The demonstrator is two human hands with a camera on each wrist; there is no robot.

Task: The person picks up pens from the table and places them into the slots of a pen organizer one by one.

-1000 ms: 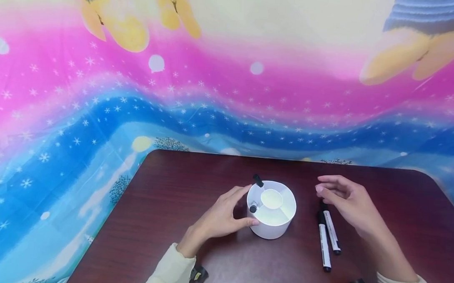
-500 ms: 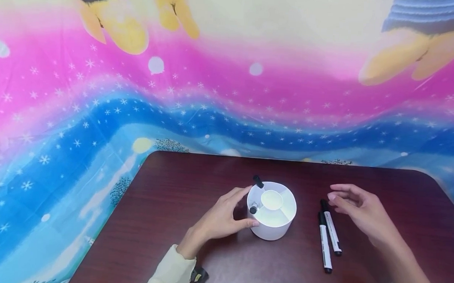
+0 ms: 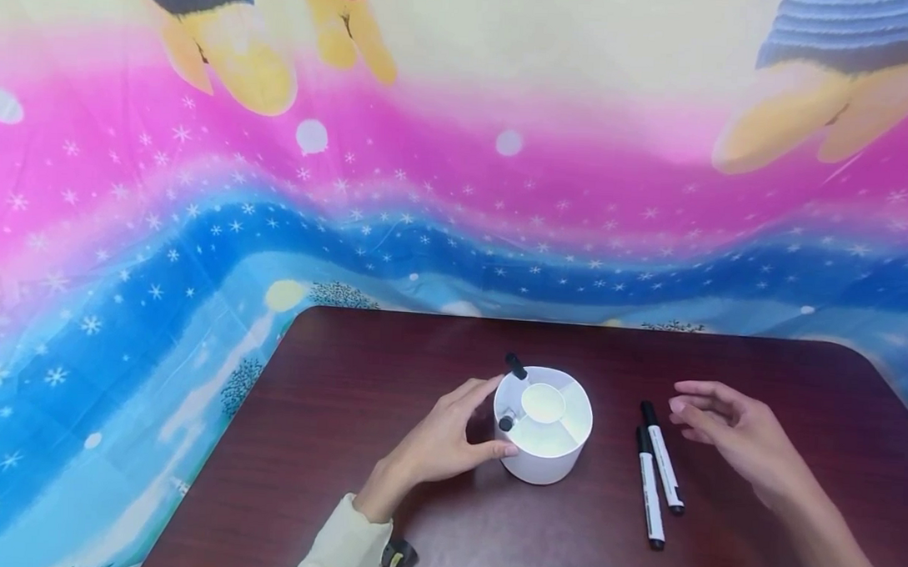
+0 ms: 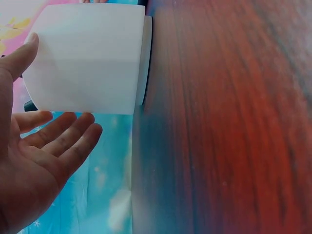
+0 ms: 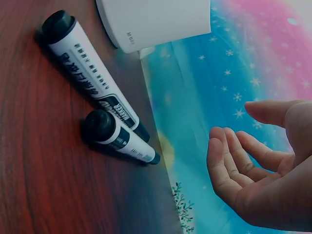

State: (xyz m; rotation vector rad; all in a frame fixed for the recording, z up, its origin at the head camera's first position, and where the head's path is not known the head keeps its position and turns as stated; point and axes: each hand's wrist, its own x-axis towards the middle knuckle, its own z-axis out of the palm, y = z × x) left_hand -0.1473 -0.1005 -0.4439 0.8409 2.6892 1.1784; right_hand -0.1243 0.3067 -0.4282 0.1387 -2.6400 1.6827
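White markers [image 3: 662, 458] run front-to-back, caps [image 3: 648, 413] toward the backdrop [image 3: 429, 149].

In your right-wrist view, you can read "MARKER" on the larger-looking marker [image 5: 87, 68] at upper left, along with Chinese characters too slanted to make out. The white holder [image 5: 163, 19], top centre, bears tiny lettering starting with "M"; the lower marker's [image 5: 131, 142] print is illegible.

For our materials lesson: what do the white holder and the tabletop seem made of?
White holder: probably plastic, smooth and satin, judging by its thin, even wall. Tabletop: wood or wood-look laminate, semi-gloss; streaky grain and a pale sheen show, but which stays open.
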